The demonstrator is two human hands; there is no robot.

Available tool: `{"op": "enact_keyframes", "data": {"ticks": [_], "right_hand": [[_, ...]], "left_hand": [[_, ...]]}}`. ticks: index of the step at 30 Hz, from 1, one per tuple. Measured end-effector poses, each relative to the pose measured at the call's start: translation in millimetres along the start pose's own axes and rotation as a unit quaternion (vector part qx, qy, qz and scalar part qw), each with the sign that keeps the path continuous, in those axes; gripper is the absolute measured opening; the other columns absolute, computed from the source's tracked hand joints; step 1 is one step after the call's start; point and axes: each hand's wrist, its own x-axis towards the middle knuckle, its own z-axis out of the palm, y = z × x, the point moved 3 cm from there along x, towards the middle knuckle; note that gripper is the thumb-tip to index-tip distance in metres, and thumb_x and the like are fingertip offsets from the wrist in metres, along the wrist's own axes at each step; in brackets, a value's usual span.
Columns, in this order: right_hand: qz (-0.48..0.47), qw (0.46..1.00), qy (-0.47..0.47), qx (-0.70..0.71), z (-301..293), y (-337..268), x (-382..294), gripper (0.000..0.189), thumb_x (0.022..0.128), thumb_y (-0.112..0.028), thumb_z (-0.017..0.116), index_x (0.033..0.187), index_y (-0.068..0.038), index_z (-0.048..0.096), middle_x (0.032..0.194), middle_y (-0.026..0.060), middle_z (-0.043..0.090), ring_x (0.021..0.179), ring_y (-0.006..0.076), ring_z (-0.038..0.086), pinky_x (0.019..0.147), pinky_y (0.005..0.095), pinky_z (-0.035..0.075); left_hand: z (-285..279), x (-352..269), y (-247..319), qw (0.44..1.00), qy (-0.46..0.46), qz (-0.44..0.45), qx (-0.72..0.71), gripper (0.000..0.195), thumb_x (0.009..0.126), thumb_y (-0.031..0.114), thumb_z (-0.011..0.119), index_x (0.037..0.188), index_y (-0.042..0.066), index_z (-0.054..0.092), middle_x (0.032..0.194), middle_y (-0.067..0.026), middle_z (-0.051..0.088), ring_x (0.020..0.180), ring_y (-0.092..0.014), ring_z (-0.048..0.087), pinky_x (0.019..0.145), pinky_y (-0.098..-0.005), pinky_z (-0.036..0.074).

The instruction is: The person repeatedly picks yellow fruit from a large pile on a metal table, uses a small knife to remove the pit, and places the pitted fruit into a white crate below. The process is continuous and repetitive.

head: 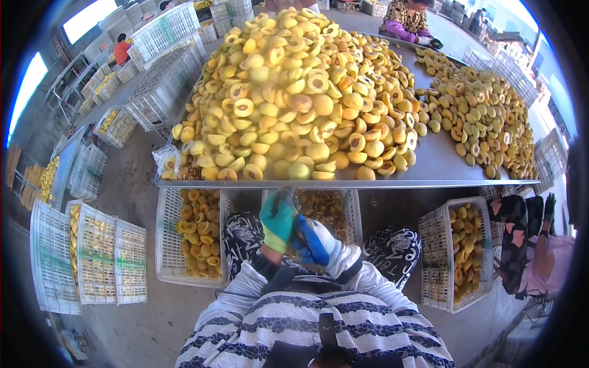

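Observation:
My left hand (277, 221), in a green and yellow glove, is raised over my lap with its fingers curled; something dark and blurred shows at its fingertips. Close against it on the right is my right hand (316, 241), in a white glove with blue coating, its fingers bent. What either hand holds is too blurred to tell. Beyond them a large heap of halved yellow stone fruit, apparently apricots (317, 83), lies on a metal table (432, 158). Under the table's near edge, a white plastic crate (353, 216) holds dark pits or scraps behind my hands.
A white crate of fruit halves (165, 239) stands at my left, another (435, 267) at my right. A second fruit heap (487, 115) covers the table's right side. Stacked crates (96, 257) stand far left. One person (407, 23) sits across the table, another (547, 262) at the right.

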Motion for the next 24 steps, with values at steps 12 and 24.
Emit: {"op": "enact_keyframes", "data": {"ticks": [12, 24], "right_hand": [[-0.104, 0.979, 0.023, -0.176, 1, 8, 2, 0.037, 0.101, -0.038, 0.049, 0.105, -0.003, 0.06, 0.086, 0.0069, 0.062, 0.071, 0.0134, 0.053, 0.063, 0.0312, 0.046], [-0.249, 0.958, 0.037, -0.134, -11, 22, 14, 0.029, 0.1, -0.034, 0.052, 0.108, -0.006, 0.055, 0.073, -0.0003, 0.054, 0.061, 0.0073, 0.049, 0.052, 0.0243, 0.041]], "left_hand": [[-9, 10, 12, 0.939, -0.156, 0.114, 0.285, 0.026, 0.097, 0.019, 0.057, 0.113, 0.001, 0.064, 0.096, -0.0074, 0.069, 0.083, -0.016, 0.067, 0.073, -0.0287, 0.054], [-9, 19, 7, 0.978, -0.081, -0.125, -0.143, 0.029, 0.097, 0.024, 0.058, 0.115, 0.001, 0.059, 0.1, -0.0066, 0.065, 0.091, -0.017, 0.064, 0.083, -0.0338, 0.054]]}}
